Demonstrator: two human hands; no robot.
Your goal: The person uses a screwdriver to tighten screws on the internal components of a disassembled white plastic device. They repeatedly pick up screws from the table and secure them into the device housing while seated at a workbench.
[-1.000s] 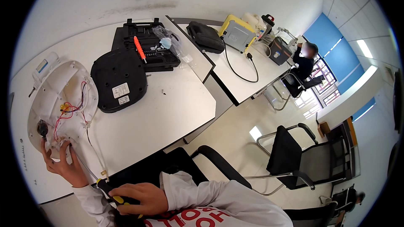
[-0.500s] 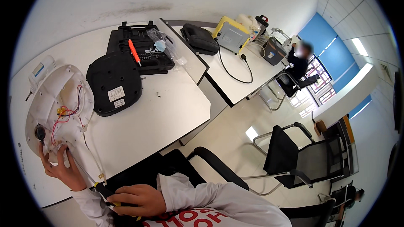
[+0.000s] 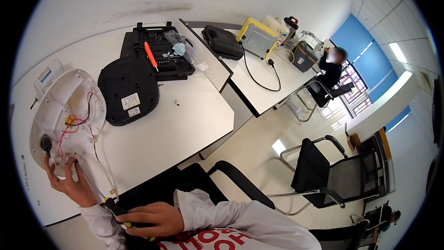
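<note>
A white oval plastic housing (image 3: 88, 127) lies open side up at the table's left, with red and dark wires (image 3: 76, 127), a yellow part and a round black part (image 3: 46, 143) inside. My left hand (image 3: 74, 190) grips the housing's near end, its fingertips spread inside the rim. In my right hand (image 3: 155, 217) is a yellow-and-black screwdriver (image 3: 114, 207), held by the handle. Its thin shaft slants up toward the housing beside my left hand; the tip is hidden. A pale cable with a small connector (image 3: 113, 191) hangs over the table edge.
Right of the housing lies a black plastic cover (image 3: 127, 90). Behind it, an orange screwdriver (image 3: 151, 56) rests on an open black tool case (image 3: 178, 69). Small screws (image 3: 25, 171) line the table's left. A yellow-and-grey case (image 3: 258, 38), an office chair (image 3: 312, 166) and a seated person (image 3: 332, 67) are further right.
The whole view has shifted slightly. Both hands keep nearly the same place on the housing and the screwdriver.
</note>
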